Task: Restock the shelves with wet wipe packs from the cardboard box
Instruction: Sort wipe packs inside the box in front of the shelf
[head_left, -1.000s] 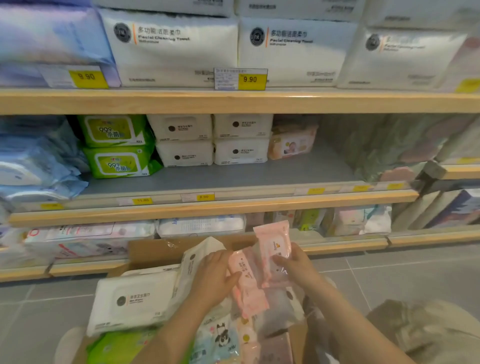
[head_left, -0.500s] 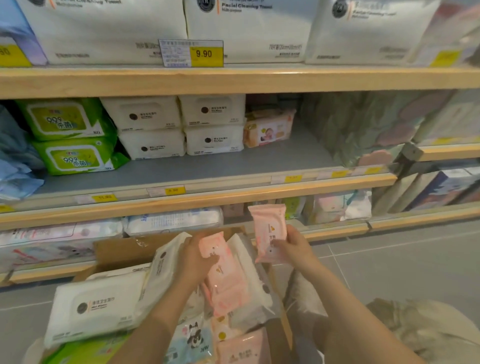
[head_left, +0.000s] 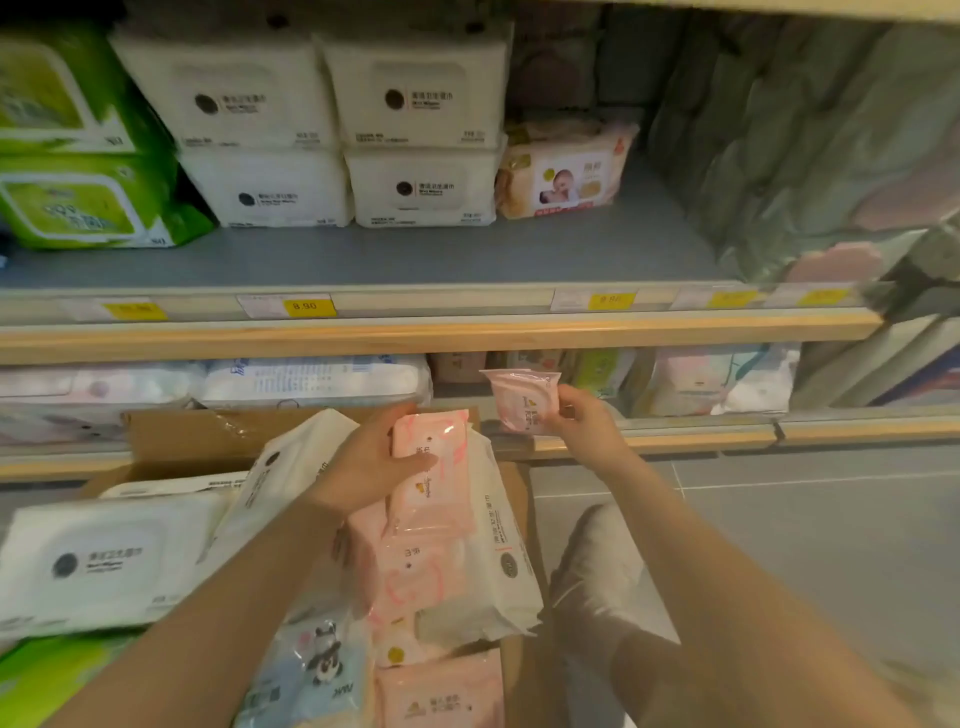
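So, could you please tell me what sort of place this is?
Most likely a shop aisle: yellow price tags line the wooden shelf edge, stacked white wipe packs fill the shelf, and an open cardboard box of packs sits on the floor.

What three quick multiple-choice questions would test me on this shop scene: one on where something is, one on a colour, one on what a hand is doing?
1. Where is the baby-picture pack?
A. In the cardboard box
B. On the grey shelf, right of the white packs
C. On the floor

2. What colour is the small pack in the right hand?
A. Pink
B. Green
C. Blue

3. What is the left hand doing?
A. Hanging empty
B. Gripping a pink pack over the box
C. Touching a price tag

Answers: 1 B, it sits beside the stacked white packs. 2 A, its wrapper is pale pink. 3 B, its fingers wrap the pink pack above the cardboard box.
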